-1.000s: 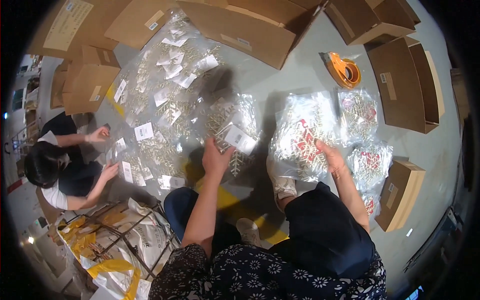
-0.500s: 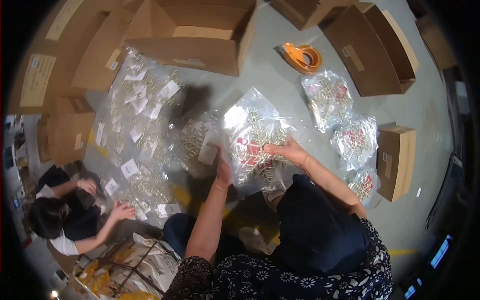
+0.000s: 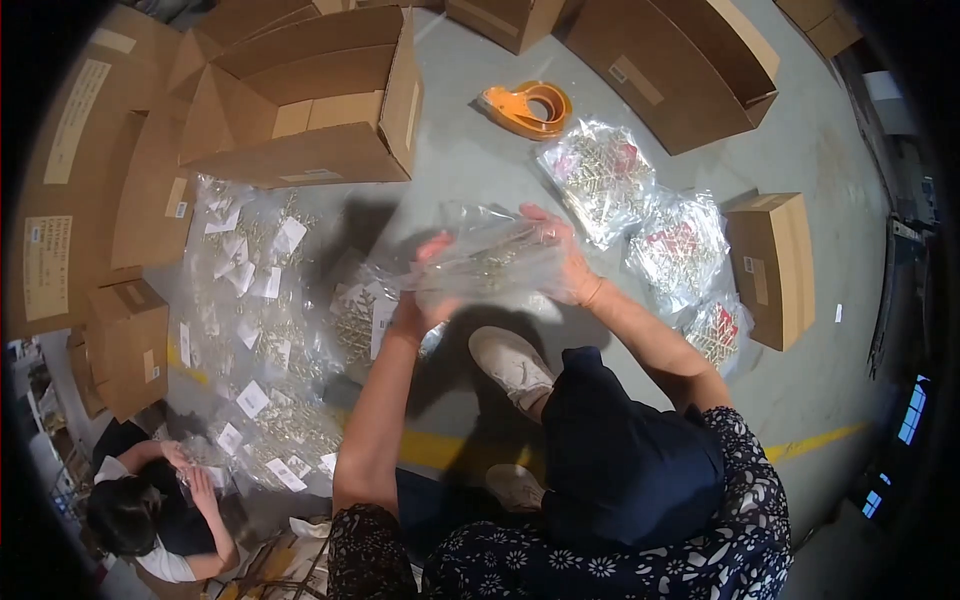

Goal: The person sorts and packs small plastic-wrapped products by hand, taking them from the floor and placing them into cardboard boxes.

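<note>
Between my two hands is a clear plastic bag [image 3: 490,262], tilted nearly edge-on, with something gold and glittery faintly visible inside. My left hand [image 3: 428,290] grips its left end, thumb and fingers on opposite sides. My right hand [image 3: 568,262] closes round the other end. Just left of my left hand lies a bagged gold snowflake ornament [image 3: 352,318] with a white label. Many more bagged snowflakes [image 3: 285,345] with white tags spread over the floor further left. To the right of my right hand are bagged snowflakes with red inserts, in a far pile [image 3: 598,180], a middle pile [image 3: 680,248] and a near one [image 3: 716,335].
An open cardboard box [image 3: 300,165] stands at the far left, another [image 3: 665,75] at the far right. A small carton [image 3: 770,270] is beyond the right piles. An orange tape dispenser [image 3: 527,108] lies on the floor. A co-worker [image 3: 160,500] handles bags at lower left. My shoe [image 3: 508,362] is below my hands.
The bag has tipped from facing up to nearly edge-on, and my left hand has joined in gripping it. The view has shifted to the right. The co-worker's hands have come together.
</note>
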Motion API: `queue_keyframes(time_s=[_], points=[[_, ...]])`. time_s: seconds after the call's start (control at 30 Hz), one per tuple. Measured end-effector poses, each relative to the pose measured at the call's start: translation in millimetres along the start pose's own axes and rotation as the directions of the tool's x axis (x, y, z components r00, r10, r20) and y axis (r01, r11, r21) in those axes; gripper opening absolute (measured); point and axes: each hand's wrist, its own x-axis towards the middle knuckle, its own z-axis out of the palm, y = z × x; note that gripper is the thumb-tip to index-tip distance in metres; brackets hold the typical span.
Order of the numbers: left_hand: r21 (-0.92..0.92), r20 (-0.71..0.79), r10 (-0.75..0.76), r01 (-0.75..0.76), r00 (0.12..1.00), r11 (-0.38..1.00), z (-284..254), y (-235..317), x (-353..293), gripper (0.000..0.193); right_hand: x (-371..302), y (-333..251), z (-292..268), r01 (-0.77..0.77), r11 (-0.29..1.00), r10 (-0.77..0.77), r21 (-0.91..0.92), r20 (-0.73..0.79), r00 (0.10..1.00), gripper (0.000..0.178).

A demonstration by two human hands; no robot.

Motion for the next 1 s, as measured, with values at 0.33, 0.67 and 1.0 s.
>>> queue_keyframes(time_s=[0.33, 0.67, 1.0], points=[[0.146, 0.231, -0.229, 0.199, 0.946, 0.969, 7.2, -33.7, 18.4, 0.055, -43.8, 60.8, 56.7, -0.329, 0.330, 0.613, 0.885, 0.064, 0.787, 0.050], [-0.183, 0.148, -0.453, 0.475, 0.879, 0.861, -1.4, -53.9, 34.0, 0.052, -5.5, 46.1, 41.8, -0.231, 0.949, 0.215, 0.214, 0.094, 0.972, 0.052], [-0.483, -0.121, -0.403, 0.301, 0.907, 0.822, -21.1, 28.6, 17.4, 0.066, 7.5, -74.8, 4.1, -0.218, 0.967, 0.223, 0.129, -0.031, 0.974, 0.043]])
